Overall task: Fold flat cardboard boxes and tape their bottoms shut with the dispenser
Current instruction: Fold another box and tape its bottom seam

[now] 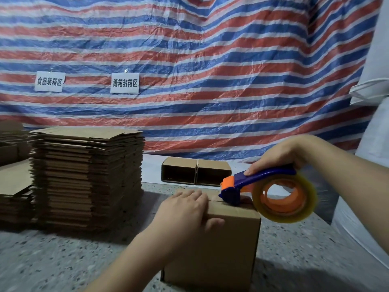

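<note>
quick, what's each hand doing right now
Left hand: open, fingers pressing flat on the box top.
Right hand: gripping the tape dispenser handle.

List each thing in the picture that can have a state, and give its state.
box: folded up, flaps closed on top, standing on the table.
tape dispenser: head down on the box seam.
left hand: pressing flat on the box top.
right hand: gripping the dispenser handle.
stack of cardboard: flat, unfolded.
two boxes behind: folded up, lying on their sides with open ends toward the camera.
</note>
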The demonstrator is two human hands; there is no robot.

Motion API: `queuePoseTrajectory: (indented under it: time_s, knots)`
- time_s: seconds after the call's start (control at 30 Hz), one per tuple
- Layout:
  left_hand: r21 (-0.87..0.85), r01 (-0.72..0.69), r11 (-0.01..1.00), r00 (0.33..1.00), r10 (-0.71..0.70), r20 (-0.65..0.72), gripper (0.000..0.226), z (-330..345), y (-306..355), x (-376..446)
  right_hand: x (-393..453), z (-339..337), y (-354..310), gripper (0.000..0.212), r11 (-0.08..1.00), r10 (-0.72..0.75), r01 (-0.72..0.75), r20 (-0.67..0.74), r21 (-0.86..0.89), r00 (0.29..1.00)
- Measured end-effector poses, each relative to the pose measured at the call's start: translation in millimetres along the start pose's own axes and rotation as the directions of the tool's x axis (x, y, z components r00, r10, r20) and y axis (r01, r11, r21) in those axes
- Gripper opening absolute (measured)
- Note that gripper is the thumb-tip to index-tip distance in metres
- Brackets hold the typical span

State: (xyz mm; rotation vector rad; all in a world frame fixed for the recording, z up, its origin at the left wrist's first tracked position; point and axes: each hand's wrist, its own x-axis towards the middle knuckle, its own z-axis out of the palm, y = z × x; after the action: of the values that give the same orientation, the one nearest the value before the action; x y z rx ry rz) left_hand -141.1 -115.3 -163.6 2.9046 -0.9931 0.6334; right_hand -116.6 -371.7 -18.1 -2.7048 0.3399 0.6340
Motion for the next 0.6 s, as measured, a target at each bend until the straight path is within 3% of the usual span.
queuePoseTrajectory:
  time_s: [0.23,0.4,0.5,0.6]
  knots:
    - [0.003,-0.004,1.0,1.0,0.004,-0.003,0.064,-2,2,-1,-16,-21,35,0.106,0.999,0.05,-0.05,-0.045,0.012,0.998]
    - [-0.019,-0.008,1.0,1.0,0.008,-0.022,0.06,-1,3,-2,-18,-13,56,0.099,0.996,0.088,-0.088,0.003,0.026,0.996]
    - [-0.013,0.014,1.0,1.0,-0.014,0.02,0.062,-6,5,-1,-14,-5,59,0.107,0.995,0.096,-0.096,0.017,0.02,0.995]
    - [0.052,0.061,0.997,0.994,-0.066,0.083,0.072,-18,16,7,-15,-2,61,0.1,0.995,0.094,-0.094,0.006,0.039,0.996]
